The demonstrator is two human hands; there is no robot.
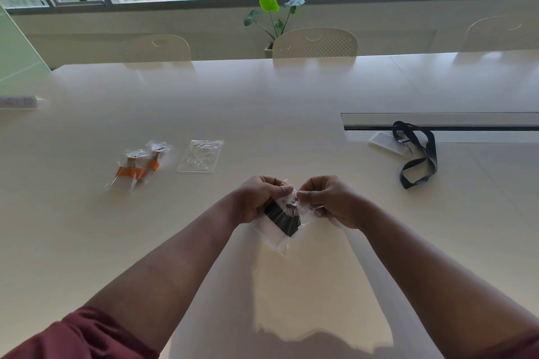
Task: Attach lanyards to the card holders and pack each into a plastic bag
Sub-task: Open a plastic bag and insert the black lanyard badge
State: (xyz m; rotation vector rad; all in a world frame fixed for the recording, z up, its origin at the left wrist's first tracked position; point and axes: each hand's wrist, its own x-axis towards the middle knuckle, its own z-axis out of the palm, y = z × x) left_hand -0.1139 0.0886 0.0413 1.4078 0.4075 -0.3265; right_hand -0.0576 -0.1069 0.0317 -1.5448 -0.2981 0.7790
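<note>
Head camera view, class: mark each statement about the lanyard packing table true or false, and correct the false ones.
1. Both hands hold a clear plastic bag with a black lanyard inside. True: the left hand and the right hand pinch its top edge.
2. The two packed clear bags with orange lanyards lie to the person's right. False: they lie to the left.
3. An empty clear plastic bag lies flat beside the orange packs. True.
4. The loose black lanyard on the white table is already bagged. False: it lies unbagged, clipped to a clear card holder.
5. The hands rest flat, holding nothing. False: their fingers grip the bag.
</note>
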